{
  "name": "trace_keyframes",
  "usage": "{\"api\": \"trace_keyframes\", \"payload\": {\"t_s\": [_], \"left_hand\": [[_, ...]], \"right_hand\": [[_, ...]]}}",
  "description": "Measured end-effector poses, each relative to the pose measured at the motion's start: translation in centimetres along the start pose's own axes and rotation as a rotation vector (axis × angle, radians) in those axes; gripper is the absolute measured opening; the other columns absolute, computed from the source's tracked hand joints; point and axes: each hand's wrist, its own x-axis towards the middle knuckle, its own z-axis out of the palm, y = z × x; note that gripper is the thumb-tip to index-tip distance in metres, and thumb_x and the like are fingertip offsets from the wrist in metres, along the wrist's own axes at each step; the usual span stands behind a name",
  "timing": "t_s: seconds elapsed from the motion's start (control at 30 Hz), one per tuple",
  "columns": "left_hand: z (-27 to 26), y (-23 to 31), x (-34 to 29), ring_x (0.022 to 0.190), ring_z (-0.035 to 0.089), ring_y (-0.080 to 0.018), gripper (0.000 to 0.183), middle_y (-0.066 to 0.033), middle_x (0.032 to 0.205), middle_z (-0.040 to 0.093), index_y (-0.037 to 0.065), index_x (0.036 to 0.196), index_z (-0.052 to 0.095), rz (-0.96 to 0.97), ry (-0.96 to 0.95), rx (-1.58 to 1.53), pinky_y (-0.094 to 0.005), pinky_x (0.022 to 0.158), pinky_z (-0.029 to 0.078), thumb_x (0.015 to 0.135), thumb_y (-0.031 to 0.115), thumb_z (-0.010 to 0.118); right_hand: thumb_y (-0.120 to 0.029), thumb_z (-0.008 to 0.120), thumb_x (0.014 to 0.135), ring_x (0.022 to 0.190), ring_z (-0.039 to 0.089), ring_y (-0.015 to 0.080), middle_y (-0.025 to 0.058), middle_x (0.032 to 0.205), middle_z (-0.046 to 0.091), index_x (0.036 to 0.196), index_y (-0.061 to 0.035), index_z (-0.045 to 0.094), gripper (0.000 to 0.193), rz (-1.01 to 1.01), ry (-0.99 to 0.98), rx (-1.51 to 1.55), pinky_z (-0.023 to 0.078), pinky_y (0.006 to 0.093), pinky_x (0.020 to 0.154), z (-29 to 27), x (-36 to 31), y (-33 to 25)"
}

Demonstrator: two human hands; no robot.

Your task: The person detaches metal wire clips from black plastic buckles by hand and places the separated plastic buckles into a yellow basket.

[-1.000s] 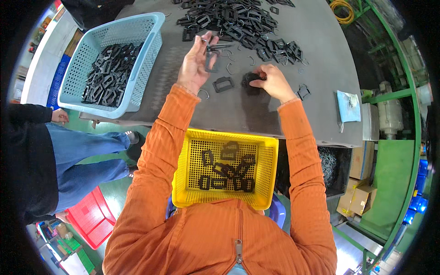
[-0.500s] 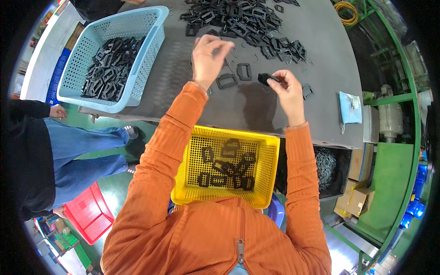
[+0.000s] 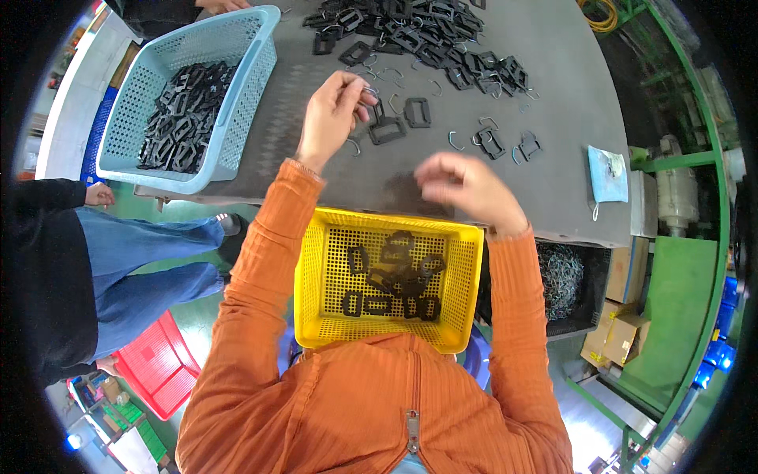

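Observation:
My left hand (image 3: pixel 335 114) is raised over the grey table with thumb and fingers pinched on a small shiny wire hook (image 3: pixel 369 91). Just beyond its fingertips lie black plastic buckle frames (image 3: pixel 387 132), one tipped against another. A separate frame (image 3: pixel 418 112) rests flat to their right. My right hand (image 3: pixel 474 189) hovers by the table's front edge, smeared by motion; no object shows in it. Below the hands, a yellow basket (image 3: pixel 311 284) holds several black buckle frames. Right of centre, another buckle (image 3: pixel 491 143) lies among loose wire hooks (image 3: pixel 455 141).
A big heap of black buckles (image 3: pixel 410 31) covers the table's far part. At left stands a light-blue basket (image 3: pixel 249 95) of similar pieces, with a person beside it. A blue face mask (image 3: pixel 606 178) lies at right, above a black crate of metal hooks (image 3: pixel 560 280).
My right hand has come back toward me from the table, and the black buckle it held no longer shows in it. My left hand has moved slightly left and nearer.

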Motion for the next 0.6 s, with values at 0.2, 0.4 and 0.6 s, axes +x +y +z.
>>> {"api": "trace_keyframes", "payload": {"t_s": [0.2,0.4,0.6], "left_hand": [[0.8,-3.0,-0.1,0.065,0.041,-0.0102,0.015,-0.0039,0.089,0.052,0.005,0.095,0.051,-0.51,-0.118,-0.792,-0.0196,0.051,0.033,0.096,0.019,0.044],[-0.5,-3.4,0.7,0.063,0.041,-0.011,0.017,-0.0011,0.076,0.049,0.004,0.089,0.052,-0.615,-0.211,-1.208,-0.0226,0.05,0.032,0.096,0.018,0.045],[0.2,-2.2,0.7,0.052,0.04,-0.011,0.012,-0.0015,0.065,0.046,0.005,0.09,0.048,-0.477,-0.136,-0.49,-0.0235,0.046,0.032,0.096,0.013,0.042]], "right_hand": [[-0.021,0.073,0.072,0.098,0.058,0.0308,0.0149,0.11,0.054,0.112,-0.0057,0.055,0.046,0.048,0.502,-0.665,0.047,0.0391,0.082,-2.4,7.3,1.6],[-0.021,0.077,0.067,0.094,0.06,0.032,0.0163,0.101,0.06,0.107,-0.0044,0.057,0.048,0.084,0.466,-0.58,0.047,0.0383,0.08,-3.5,7.9,2.0],[-0.017,0.076,0.066,0.078,0.061,0.0235,0.0134,0.084,0.064,0.102,-0.0029,0.059,0.042,-0.051,0.23,-0.422,0.048,0.0336,0.072,-2.7,8.4,1.3]]}}
